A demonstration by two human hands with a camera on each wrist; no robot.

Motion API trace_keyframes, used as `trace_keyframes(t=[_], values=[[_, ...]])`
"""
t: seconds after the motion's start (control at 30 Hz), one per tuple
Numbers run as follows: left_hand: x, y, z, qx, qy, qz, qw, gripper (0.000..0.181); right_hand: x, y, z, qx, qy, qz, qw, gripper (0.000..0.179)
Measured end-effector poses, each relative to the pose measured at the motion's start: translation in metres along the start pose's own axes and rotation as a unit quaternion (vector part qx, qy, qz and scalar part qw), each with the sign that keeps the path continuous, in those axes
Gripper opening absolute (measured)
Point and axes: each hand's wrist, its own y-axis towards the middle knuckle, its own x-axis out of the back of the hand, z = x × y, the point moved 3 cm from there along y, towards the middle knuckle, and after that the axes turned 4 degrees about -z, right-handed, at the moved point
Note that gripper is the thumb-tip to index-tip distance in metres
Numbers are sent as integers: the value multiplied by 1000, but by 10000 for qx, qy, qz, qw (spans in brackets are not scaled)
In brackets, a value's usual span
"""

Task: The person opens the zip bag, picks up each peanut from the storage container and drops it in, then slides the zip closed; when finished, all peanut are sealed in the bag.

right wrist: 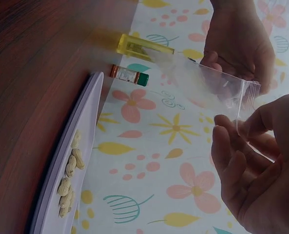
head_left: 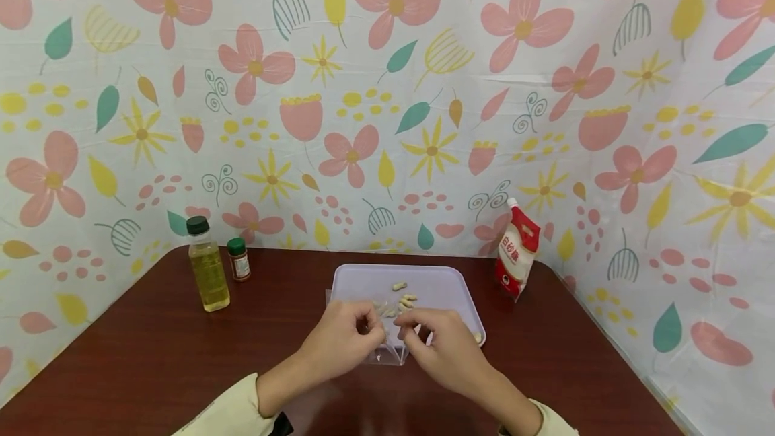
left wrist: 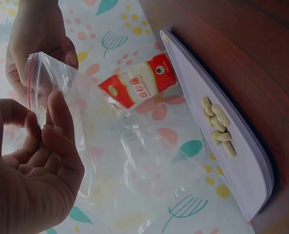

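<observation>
A clear zip-lock bag [left wrist: 127, 165] with a red line along its seal hangs between both hands, over the near side of a pale lilac tray [head_left: 363, 274]. My left hand [head_left: 345, 335] pinches the bag's top edge between thumb and forefinger. On the other side of the mouth, my right hand [head_left: 445, 348] pinches the same edge, its other fingers curled. The right wrist view shows the zip strip [right wrist: 247, 100] running between the two hands. Several unshelled peanuts [left wrist: 217, 122] lie on the tray, partly seen through the bag in the head view.
At the back left stand a bottle of yellow oil [head_left: 208, 271] and a small green-capped spice jar [head_left: 239, 261]. A red and white sugar pouch [head_left: 517, 251] stands right of the tray. Behind the dark brown table [head_left: 133, 355] hangs a flower-patterned curtain [head_left: 375, 214].
</observation>
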Motion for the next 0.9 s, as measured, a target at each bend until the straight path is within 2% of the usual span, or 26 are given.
trace_keyframes(t=[0.13,0.27,0.4,0.53,0.7,0.8,0.9], values=[[1,0,1,142,-275,78,9995,19,-1,0,-1,-98,-214,28,9997,21],[2,1,1,-30,-201,104,9997,23,-1,0,-1,-127,-353,-37,9993,20],[4,0,0,-367,368,-50,9986,26,0,-1,-1,-137,-441,-102,9989,20],[8,-2,1,-483,832,-220,9951,26,-1,0,1,-235,-577,-125,9980,21],[11,-3,0,-601,1099,-253,9918,29,0,0,2,-402,-904,-239,9948,22],[11,-2,-1,-641,1393,-264,9878,28,1,1,2,-374,-944,-290,9944,22],[12,-1,-2,-795,1759,-464,9801,27,1,1,3,-312,-863,-323,9953,24]])
